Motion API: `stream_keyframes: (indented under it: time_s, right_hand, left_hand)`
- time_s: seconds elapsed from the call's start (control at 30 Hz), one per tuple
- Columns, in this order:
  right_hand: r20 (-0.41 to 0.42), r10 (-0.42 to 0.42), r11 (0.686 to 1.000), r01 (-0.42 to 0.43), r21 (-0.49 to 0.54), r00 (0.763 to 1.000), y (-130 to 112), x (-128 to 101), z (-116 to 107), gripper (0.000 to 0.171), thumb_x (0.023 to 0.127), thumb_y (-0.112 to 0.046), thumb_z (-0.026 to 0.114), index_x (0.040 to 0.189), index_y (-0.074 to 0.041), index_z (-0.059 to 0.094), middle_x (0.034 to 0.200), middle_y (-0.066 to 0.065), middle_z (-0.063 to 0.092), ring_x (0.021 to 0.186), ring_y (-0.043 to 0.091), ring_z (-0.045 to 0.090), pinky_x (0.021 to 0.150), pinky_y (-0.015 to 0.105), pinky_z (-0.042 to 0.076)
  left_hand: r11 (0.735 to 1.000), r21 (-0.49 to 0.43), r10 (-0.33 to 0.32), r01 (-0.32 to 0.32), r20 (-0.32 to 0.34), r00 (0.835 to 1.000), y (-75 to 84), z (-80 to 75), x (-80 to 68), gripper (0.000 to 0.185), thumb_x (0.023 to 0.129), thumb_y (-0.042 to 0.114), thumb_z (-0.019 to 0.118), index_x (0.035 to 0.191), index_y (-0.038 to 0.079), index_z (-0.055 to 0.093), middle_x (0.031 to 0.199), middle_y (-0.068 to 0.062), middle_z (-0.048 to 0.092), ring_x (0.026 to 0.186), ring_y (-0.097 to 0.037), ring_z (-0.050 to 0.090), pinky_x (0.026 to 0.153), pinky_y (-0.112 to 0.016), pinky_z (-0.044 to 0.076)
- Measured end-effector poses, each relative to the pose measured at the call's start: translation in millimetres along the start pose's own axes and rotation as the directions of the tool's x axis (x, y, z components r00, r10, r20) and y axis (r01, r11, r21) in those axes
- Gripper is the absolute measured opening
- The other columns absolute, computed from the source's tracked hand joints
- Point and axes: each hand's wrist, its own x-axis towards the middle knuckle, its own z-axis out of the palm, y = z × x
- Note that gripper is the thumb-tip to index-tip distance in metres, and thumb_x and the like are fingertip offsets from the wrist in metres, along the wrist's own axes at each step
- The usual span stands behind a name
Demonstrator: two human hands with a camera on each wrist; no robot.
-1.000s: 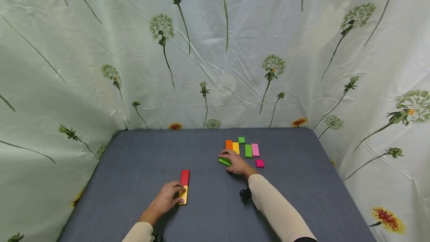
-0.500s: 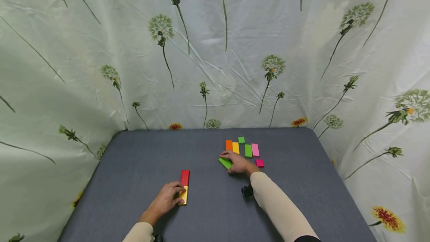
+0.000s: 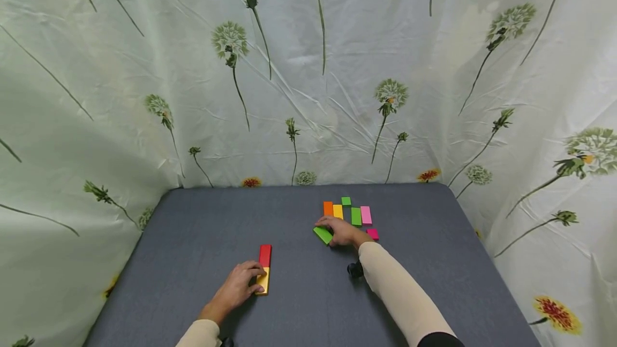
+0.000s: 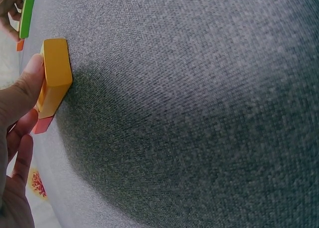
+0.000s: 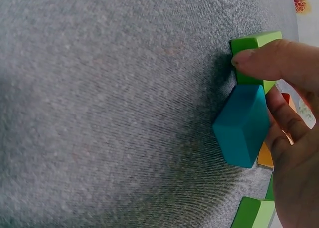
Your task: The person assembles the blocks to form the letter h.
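At the front left, my left hand (image 3: 236,284) holds a yellow block (image 3: 264,281), with thumb and fingertips on it. A red block (image 3: 265,255) lies end to end with that yellow one. Further off to the right, my right hand (image 3: 341,231) pinches a flat green block (image 3: 322,235), its thumb (image 5: 251,61) on one side. In the right wrist view a blue block (image 5: 241,126) stands against the green block's end, under the palm; the hand hides it in the head view.
Behind the right hand lie an orange block (image 3: 328,208), another yellow block (image 3: 338,211), a small green block (image 3: 346,202), a longer green block (image 3: 356,217) and a pink block (image 3: 366,215). A magenta block (image 3: 373,234) is beside the right wrist. A flowered curtain (image 3: 308,95) borders the grey table (image 3: 202,224).
The green block in my right hand has turned, and more of its broad face shows in the head view. My right hand has shifted slightly right; the left hand stays on the yellow block.
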Motion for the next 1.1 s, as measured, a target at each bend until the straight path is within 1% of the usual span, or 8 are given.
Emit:
stream_keyframes:
  time_s: [0.2, 0.37, 0.47, 0.6, 0.7, 0.87, 1.03, 1.1]
  right_hand:
    - [0.004, -0.007, 1.000, 0.007, -0.007, 1.000, 1.2, 2.8, -1.8, 0.064, 0.073, 0.012, 0.073, 0.133, -0.004, 0.055, 0.136, 0.011, 0.049, 0.107, 0.023, 0.050, 0.099, 0.044, 0.041]
    - [0.003, -0.017, 1.000, 0.017, -0.009, 1.000, 3.3, 3.8, -2.0, 0.064, 0.073, 0.013, 0.073, 0.132, -0.005, 0.056, 0.132, 0.008, 0.052, 0.096, 0.017, 0.047, 0.093, 0.038, 0.043]
    - [-0.002, -0.017, 1.000, 0.017, -0.003, 1.000, 3.4, 4.2, -1.8, 0.064, 0.072, 0.012, 0.074, 0.131, -0.005, 0.057, 0.129, 0.008, 0.053, 0.092, 0.016, 0.047, 0.089, 0.036, 0.043]
    - [-0.027, 0.003, 1.000, -0.002, 0.030, 1.000, 1.8, 4.5, -1.8, 0.062, 0.072, 0.010, 0.076, 0.129, -0.005, 0.058, 0.128, 0.008, 0.055, 0.096, 0.019, 0.050, 0.091, 0.038, 0.045]
    - [-0.067, 0.024, 0.998, -0.020, 0.053, 0.997, -0.4, 4.3, -1.2, 0.060, 0.072, 0.005, 0.078, 0.128, -0.005, 0.059, 0.129, 0.010, 0.055, 0.105, 0.024, 0.053, 0.096, 0.042, 0.044]
    - [-0.125, 0.013, 0.998, -0.005, 0.068, 0.992, -6.8, 4.9, 0.7, 0.059, 0.072, -0.003, 0.080, 0.127, -0.003, 0.059, 0.129, 0.014, 0.055, 0.116, 0.030, 0.052, 0.101, 0.046, 0.041]
    - [-0.169, -0.016, 0.997, 0.028, 0.066, 0.985, -15.3, 11.5, 4.8, 0.058, 0.072, -0.008, 0.082, 0.125, -0.001, 0.058, 0.124, 0.013, 0.056, 0.115, 0.029, 0.053, 0.101, 0.045, 0.040]
    - [-0.184, -0.015, 0.998, 0.027, 0.060, 0.983, -18.9, 15.8, 7.1, 0.058, 0.073, -0.010, 0.083, 0.125, -0.001, 0.058, 0.124, 0.012, 0.056, 0.114, 0.028, 0.053, 0.101, 0.044, 0.041]
  left_hand:
    - [1.000, 0.007, 0.001, -0.001, -0.002, 1.000, -0.3, 0.7, 0.4, 0.030, 0.065, 0.016, 0.086, 0.088, 0.005, 0.070, 0.095, -0.006, 0.064, 0.088, -0.024, 0.061, 0.075, -0.040, 0.049]
    - [1.000, 0.001, 0.001, -0.001, -0.003, 1.000, 0.3, 1.0, 0.1, 0.030, 0.064, 0.016, 0.086, 0.087, 0.005, 0.069, 0.094, -0.005, 0.063, 0.088, -0.024, 0.061, 0.074, -0.039, 0.048]
    - [1.000, -0.004, 0.002, -0.002, -0.010, 1.000, 0.6, 0.8, -0.1, 0.030, 0.064, 0.016, 0.086, 0.086, 0.005, 0.069, 0.094, -0.005, 0.063, 0.088, -0.024, 0.061, 0.073, -0.039, 0.048]
    - [1.000, 0.003, 0.007, -0.007, -0.019, 1.000, 0.6, 0.7, 0.1, 0.030, 0.064, 0.015, 0.086, 0.087, 0.005, 0.069, 0.094, -0.005, 0.063, 0.087, -0.024, 0.061, 0.073, -0.039, 0.049]
    - [1.000, 0.005, 0.009, -0.009, -0.020, 1.000, 0.4, 0.6, 0.0, 0.030, 0.064, 0.015, 0.086, 0.087, 0.005, 0.070, 0.094, -0.006, 0.064, 0.088, -0.024, 0.061, 0.073, -0.039, 0.049]
    - [1.000, 0.004, 0.018, -0.017, -0.022, 1.000, 0.0, 0.6, 0.2, 0.031, 0.064, 0.016, 0.086, 0.087, 0.004, 0.070, 0.094, -0.006, 0.064, 0.088, -0.025, 0.061, 0.074, -0.040, 0.049]
    - [1.000, 0.000, 0.020, -0.020, -0.027, 0.999, -0.3, 0.6, 0.0, 0.031, 0.063, 0.016, 0.086, 0.087, 0.004, 0.070, 0.094, -0.006, 0.064, 0.088, -0.025, 0.061, 0.074, -0.040, 0.049]
    - [1.000, -0.003, 0.023, -0.023, -0.029, 0.999, -0.1, 0.8, 0.2, 0.031, 0.064, 0.016, 0.086, 0.087, 0.004, 0.070, 0.094, -0.006, 0.064, 0.088, -0.024, 0.061, 0.074, -0.039, 0.049]
